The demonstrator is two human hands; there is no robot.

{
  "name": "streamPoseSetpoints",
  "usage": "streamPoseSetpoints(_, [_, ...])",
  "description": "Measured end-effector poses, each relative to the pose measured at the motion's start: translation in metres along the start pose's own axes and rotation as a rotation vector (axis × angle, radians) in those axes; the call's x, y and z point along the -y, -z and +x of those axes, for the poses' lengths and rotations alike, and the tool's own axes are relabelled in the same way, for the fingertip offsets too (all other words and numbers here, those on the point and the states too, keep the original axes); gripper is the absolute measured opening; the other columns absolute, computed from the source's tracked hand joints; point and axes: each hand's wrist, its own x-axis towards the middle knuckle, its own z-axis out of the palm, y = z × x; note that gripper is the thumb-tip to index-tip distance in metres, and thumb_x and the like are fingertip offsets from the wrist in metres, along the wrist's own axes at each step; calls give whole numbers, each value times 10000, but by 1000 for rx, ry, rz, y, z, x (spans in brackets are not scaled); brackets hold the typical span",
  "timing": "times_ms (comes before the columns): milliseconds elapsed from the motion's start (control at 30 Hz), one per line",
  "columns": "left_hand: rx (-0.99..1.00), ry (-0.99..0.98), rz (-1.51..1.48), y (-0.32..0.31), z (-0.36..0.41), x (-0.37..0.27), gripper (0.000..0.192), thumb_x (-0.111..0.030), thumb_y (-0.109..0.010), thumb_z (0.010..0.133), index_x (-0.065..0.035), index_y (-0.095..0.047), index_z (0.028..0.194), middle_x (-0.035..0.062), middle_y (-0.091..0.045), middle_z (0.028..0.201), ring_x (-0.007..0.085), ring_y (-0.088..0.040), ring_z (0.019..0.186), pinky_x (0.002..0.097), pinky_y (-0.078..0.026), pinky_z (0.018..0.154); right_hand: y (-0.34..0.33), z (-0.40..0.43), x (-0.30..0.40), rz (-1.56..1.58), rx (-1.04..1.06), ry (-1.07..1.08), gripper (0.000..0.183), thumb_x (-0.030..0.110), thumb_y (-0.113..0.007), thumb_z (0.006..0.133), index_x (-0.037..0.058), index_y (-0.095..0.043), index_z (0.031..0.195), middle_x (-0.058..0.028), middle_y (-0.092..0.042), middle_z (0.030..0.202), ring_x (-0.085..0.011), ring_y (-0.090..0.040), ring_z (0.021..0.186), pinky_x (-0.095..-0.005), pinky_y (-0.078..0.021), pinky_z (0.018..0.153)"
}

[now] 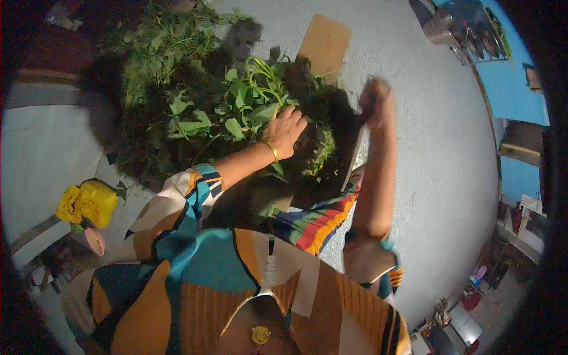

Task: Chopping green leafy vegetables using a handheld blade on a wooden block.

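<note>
My left hand (285,131), with a yellow bangle at its wrist, presses down over a bunch of leafy green stems (255,95), fingers partly curled on it. Several light green stems loop up just beyond the fingertips. My right hand (377,100) is raised to the right of the heap and blurred by motion. It looks closed around a long thin tool (354,157), perhaps a blade, which slants down towards my lap; its far end is unclear. A flat wooden board (326,44) sticks out beyond the greens, its middle hidden by leaves and shadow.
A larger heap of cut greenery (164,57) spreads at the upper left. A yellow plastic bag (93,204) lies at the left by a pink object (94,242). Striped cloth (319,222) covers my lap. Metal vessels (470,31) stand on a rack at the upper right.
</note>
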Motion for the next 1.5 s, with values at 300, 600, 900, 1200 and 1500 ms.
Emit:
streamPoseSetpoints(300, [-25, 1, 43, -13, 38, 15, 591, -256, -691, 573, -133, -494, 1116, 82, -506, 1055, 271, -422, 1067, 443, -384, 815, -56, -61, 0, 4, -294, 164, 123, 169, -517, 798, 72, -499, 724, -46, -490, 624, -163, -462, 517, -298, -382, 482])
streamPoseSetpoints(600, [-2, 60, 3, 1, -1, -18, 611, -169, -658, 580, -103, -487, 1163, 69, -473, 1137, 280, -343, 1167, 456, -352, 925, 2, -43, -27, -232, -34, 76, 111, 138, -525, 714, 61, -502, 638, -47, -479, 552, -148, -438, 451, -286, -353, 424])
streamPoseSetpoints(900, [-122, -77, 82, -24, 46, -3, 330, -176, -580, 716, -154, -556, 1045, 63, -539, 1043, 283, -494, 1002, 393, -452, 775, -42, 34, 47, 149, -140, -100, 160, 157, -533, 810, 95, -417, 719, 4, -393, 545, -105, -392, 468, -250, -333, 413])
streamPoseSetpoints(1200, [-155, 43, -86, -17, 34, -14, 378, -253, -621, 637, -121, -505, 972, 61, -515, 1000, 249, -420, 1064, 446, -389, 807, -28, -126, -67, -58, -135, -21, 195, 71, -556, 684, 26, -515, 870, -24, -528, 700, -101, -499, 608, -240, -422, 542])
streamPoseSetpoints(1500, [310, 108, -28, 19, 35, -37, 432, -178, -614, 622, -76, -525, 1033, 135, -513, 1101, 280, -492, 1009, 370, -442, 761, -21, 40, 49, 284, 64, -188, 112, 149, -547, 755, 58, -483, 760, -30, -457, 558, -141, -443, 480, -263, -330, 424])
